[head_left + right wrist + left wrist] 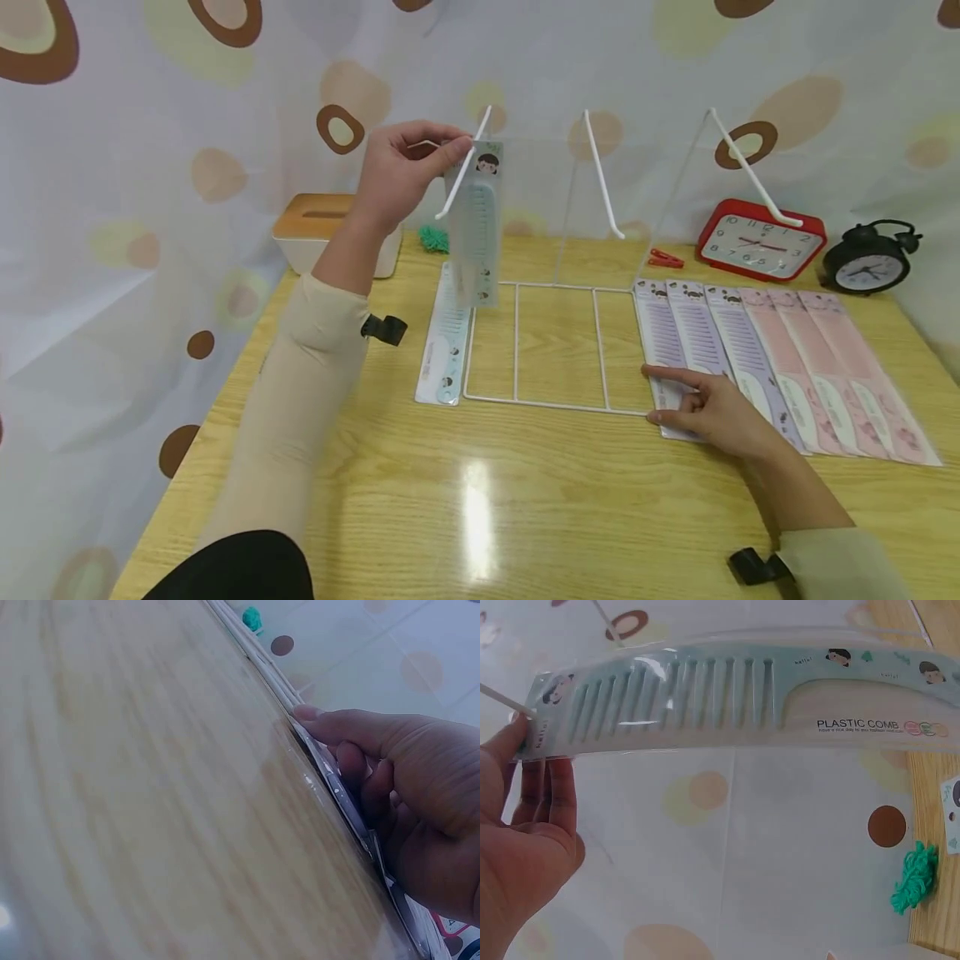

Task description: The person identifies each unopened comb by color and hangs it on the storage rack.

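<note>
My left hand [401, 171] pinches the top end of a pale green plastic comb [682, 686] in a clear sleeve. The comb hangs down upright, its top right at the left hook [454, 193] of a white wire rack [555, 406]. In the left wrist view the hook's rod meets the packet beside my thumb. My right hand [720, 412] rests low at the rack's front right corner, index finger and thumb extended to the base wire, other fingers bent. It overlaps the nearest purple packaged comb [660, 321].
Another green comb packet [442, 358] lies left of the rack base. Several purple and pink comb packets [862, 375] fan out at right. Behind stand a red clock [761, 242], black alarm clock [870, 265], red clip [665, 259], green tangle [433, 239] and wood-lidded box [300, 246]. Two more hooks [602, 175] jut forward.
</note>
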